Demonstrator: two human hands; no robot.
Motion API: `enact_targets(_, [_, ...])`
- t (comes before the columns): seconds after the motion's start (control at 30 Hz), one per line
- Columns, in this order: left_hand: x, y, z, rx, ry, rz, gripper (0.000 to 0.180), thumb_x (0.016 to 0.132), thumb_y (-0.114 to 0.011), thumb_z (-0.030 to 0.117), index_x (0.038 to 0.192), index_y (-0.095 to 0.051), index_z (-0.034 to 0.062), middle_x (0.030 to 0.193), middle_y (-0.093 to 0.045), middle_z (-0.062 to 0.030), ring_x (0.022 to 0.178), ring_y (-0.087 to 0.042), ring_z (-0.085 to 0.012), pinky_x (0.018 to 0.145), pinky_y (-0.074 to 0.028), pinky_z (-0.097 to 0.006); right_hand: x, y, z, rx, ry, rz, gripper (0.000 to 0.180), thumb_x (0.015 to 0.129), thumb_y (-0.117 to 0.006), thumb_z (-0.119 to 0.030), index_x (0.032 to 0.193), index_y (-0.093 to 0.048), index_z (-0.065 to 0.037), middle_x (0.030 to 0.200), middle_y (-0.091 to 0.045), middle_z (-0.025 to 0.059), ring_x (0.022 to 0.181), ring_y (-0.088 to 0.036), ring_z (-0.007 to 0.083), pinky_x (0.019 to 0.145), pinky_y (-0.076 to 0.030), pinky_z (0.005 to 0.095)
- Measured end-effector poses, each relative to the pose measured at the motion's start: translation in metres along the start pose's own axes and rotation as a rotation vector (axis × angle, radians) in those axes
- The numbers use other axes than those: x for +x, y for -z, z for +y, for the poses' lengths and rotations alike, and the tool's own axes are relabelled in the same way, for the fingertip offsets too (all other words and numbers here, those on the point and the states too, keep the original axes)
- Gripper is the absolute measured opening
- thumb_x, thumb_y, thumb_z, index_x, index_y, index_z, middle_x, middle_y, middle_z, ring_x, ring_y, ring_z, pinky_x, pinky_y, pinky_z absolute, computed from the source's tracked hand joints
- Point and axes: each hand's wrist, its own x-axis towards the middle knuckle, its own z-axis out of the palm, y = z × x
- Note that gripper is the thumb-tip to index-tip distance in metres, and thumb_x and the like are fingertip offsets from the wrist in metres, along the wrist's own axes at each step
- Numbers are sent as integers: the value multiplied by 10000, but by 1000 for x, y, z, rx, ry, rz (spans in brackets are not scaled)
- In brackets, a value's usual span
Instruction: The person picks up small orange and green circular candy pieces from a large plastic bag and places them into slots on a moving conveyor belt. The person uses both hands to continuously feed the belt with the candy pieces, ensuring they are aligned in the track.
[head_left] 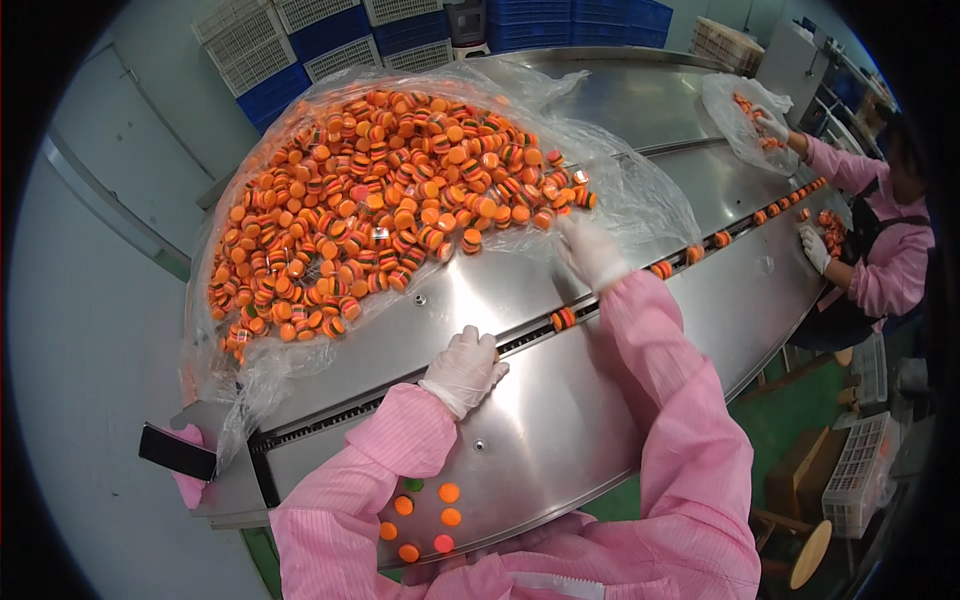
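Note:
My left hand (465, 374), in a white glove, rests at the conveyor channel (330, 424) with its fingers curled. A sliver of orange shows at its fingertips, a burger-shaped sweet mostly hidden by the glove. Farther right, my gloved right hand (592, 252) reaches over the channel to the near right edge of a large pile of burger-shaped sweets (400, 190). Its fingers stretch toward the outermost pieces, and nothing shows in its grasp. The sweets are orange with red, green and dark layers. One striped sweet (563, 319) stands on edge in the channel between my hands.
Clear plastic sheeting (640, 190) lies under and around the pile. Several loose discs (450, 492) sit near my left sleeve. A dark phone (177, 452) lies at the left corner. At right, a co-worker in pink (890, 260) handles sweets. Stacked crates (330, 45) stand behind.

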Motion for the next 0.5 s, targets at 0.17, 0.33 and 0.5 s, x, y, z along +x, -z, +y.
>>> enact_targets(0.17, [14, 15, 4, 126, 17, -228, 295, 810, -576, 329, 941, -535, 68, 920, -494, -175, 825, -567, -348, 702, -486, -419, 51, -62, 27, -56, -20, -78, 314, 769, -588, -181, 1055, -523, -67, 1056, -492, 187, 939, -535, 342, 824, -449, 407])
enact_targets(0.33, [49, 36, -19, -2, -97, -7, 256, 801, -589, 273, 950, -538, 72, 883, -487, -165, 828, -536, -350, 711, -447, -430, 39, -57, 12, -37, -128, -173, 274, 779, -558, -169, 1033, -517, -75, 1031, -509, 201, 916, -557, 341, 828, -451, 438])
enact_targets(0.5, [125, 9, -54, 41, -44, 402, 276, 726, -641, 152, 959, -519, 68, 943, -479, -157, 881, -506, -344, 754, -446, -400, 3, -39, 3, 100, -94, -32, 187, 789, -509, -147, 955, -549, -72, 924, -563, 172, 801, -592, 329, 719, -475, 415])
